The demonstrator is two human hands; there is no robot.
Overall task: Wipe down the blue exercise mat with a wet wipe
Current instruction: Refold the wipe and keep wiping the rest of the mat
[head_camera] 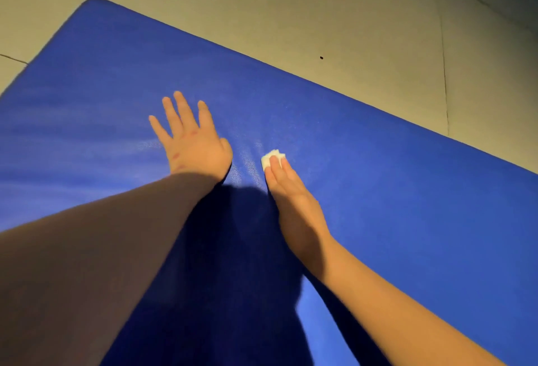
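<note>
Left hand (193, 141) splayed flat, right hand (291, 191) presses the wet wipe (267, 160) flat-fingered on the mat (407, 191) (edges well off).

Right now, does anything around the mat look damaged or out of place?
No damage shows. The blue mat puckers slightly between the left hand and the wet wipe under the right hand. A dark speck lies on the floor beyond.

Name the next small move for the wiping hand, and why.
Probably slide the right hand, fingers pressing the wet wipe, toward the far edge of the mat: blue surface stretches beyond the wipe, and the left hand braces the mat.
</note>
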